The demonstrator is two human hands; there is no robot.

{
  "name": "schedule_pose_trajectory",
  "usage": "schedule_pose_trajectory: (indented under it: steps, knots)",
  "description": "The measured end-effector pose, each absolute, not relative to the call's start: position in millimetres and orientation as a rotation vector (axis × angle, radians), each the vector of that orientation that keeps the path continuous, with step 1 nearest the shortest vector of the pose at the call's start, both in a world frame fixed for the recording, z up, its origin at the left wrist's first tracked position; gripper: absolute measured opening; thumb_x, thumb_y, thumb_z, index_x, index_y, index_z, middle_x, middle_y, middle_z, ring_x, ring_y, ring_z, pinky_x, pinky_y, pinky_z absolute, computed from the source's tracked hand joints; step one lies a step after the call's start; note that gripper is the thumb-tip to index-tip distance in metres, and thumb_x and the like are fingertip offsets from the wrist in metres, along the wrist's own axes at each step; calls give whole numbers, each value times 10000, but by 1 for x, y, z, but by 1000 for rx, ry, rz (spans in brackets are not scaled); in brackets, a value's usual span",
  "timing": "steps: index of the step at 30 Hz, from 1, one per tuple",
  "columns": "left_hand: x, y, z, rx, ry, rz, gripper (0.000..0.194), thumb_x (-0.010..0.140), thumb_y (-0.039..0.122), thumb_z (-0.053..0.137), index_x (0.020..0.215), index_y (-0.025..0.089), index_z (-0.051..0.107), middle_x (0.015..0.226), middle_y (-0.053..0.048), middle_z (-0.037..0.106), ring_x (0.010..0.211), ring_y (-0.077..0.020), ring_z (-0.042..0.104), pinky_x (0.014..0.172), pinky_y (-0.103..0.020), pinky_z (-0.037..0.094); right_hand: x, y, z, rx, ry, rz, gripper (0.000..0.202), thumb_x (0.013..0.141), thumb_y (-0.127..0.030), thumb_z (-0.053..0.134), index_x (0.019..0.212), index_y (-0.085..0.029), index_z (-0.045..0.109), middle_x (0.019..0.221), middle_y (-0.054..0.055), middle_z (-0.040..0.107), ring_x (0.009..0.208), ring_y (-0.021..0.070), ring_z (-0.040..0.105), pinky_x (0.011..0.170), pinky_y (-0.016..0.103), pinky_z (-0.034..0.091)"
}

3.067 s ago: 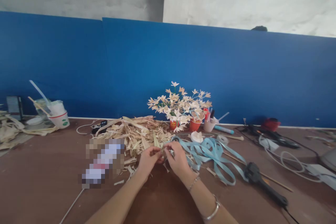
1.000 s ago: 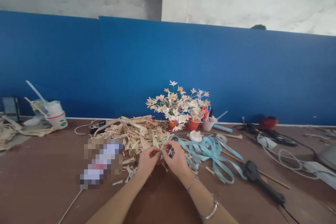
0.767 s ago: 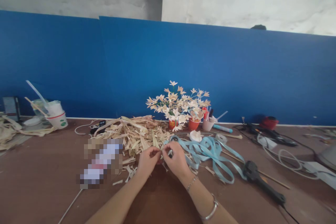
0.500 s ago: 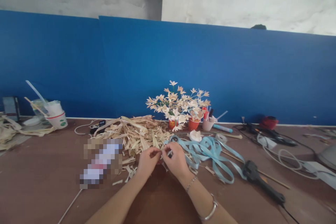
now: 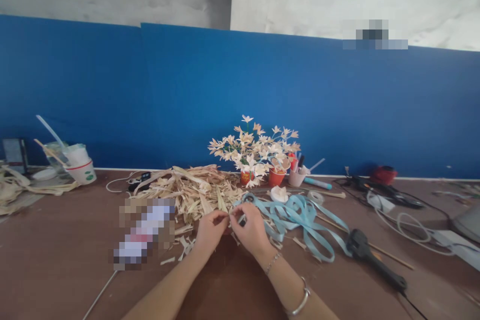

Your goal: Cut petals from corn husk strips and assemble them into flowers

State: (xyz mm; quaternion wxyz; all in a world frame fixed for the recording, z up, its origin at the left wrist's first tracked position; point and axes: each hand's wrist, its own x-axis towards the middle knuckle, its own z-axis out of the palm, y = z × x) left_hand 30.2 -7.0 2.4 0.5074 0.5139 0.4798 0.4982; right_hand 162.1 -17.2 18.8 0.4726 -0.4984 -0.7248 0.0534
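My left hand (image 5: 210, 231) and my right hand (image 5: 249, 226) meet above the table, thumbs and forefingers pinched and nearly touching. Whatever lies between the fingertips is too small to make out. Just beyond the hands spreads a heap of dried corn husks (image 5: 198, 187), with small husk scraps (image 5: 186, 246) around it. To the right of my right hand lies a tangle of light blue ribbon (image 5: 300, 215). Behind, pale husk-like flowers (image 5: 255, 147) stand in small red cups (image 5: 276, 177).
A glue gun (image 5: 375, 260) with a cord lies at right, near thin sticks (image 5: 392, 256). Cables (image 5: 408, 230) run along the right side. A blurred-out phone-like object (image 5: 144, 232) with a cord lies at left. A white cup (image 5: 81, 171) stands at the far left by a blue partition (image 5: 112, 95).
Both hands stay almost in place, still pinching fingertip to fingertip. Beyond the partition's top at right, a dark shape is now covered by a blurred patch.
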Motion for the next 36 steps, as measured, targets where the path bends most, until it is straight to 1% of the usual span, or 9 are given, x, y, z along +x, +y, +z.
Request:
schedule_pose_trajectory:
  steps: [3,6,11,17,22,25,28,31,36]
  knots:
    - [30,-8,5,1198,1127,1196,168,625,320,629,691,166,627,534,16,624,513,-162,617,539,-278,511,165,-16,18,-1214,-1676,221,115,744,-207,534,848,-169,566,747,38,602,702,176,552,683,296,442]
    - [30,-9,7,1196,1109,1184,168,633,323,626,696,169,611,505,22,612,500,-155,610,529,-259,494,167,-14,18,-1179,-1585,356,152,801,-230,472,881,-170,586,812,63,625,737,182,569,692,297,455]
    - [31,-9,7,1216,1092,1136,160,644,320,623,699,172,601,500,26,608,493,-148,604,507,-241,475,170,-11,22,-1122,-1547,625,148,787,-261,510,803,-181,633,758,38,637,709,170,579,673,279,458]
    - [31,-8,3,1249,1054,1137,150,649,307,629,706,170,604,511,32,604,492,-143,602,500,-236,471,173,-7,19,-1110,-1512,765,180,769,-313,540,679,-167,595,623,-4,585,601,139,530,596,248,420]
    - [31,-10,5,1215,1046,1136,186,652,326,640,730,161,608,505,27,610,496,-144,601,510,-240,470,173,-5,18,-1111,-1493,804,209,769,-341,547,675,-159,586,630,-1,578,617,137,517,606,242,408]
    - [32,-11,7,1150,1048,1126,245,616,330,677,774,153,616,551,20,633,517,-141,603,536,-246,477,173,-6,19,-1127,-1464,777,211,767,-346,549,670,-161,575,623,-4,560,614,138,510,597,241,406]
    - [33,-10,8,1142,1057,1126,249,581,325,698,734,152,607,566,19,631,529,-140,603,540,-245,478,173,-7,21,-1151,-1473,695,202,764,-329,552,649,-163,563,618,-5,544,620,140,506,607,245,404]
    - [34,-9,6,1213,1071,1126,211,607,339,663,674,151,594,514,19,603,505,-140,584,492,-234,458,173,-8,23,-1153,-1502,659,186,763,-309,553,644,-167,563,623,-4,555,631,145,517,619,248,409]
    - [33,-8,3,1297,1134,1131,202,633,346,616,687,152,602,481,20,579,456,-134,538,386,-203,366,173,-9,24,-1168,-1548,619,184,778,-299,531,664,-164,582,648,5,577,645,148,537,632,253,422]
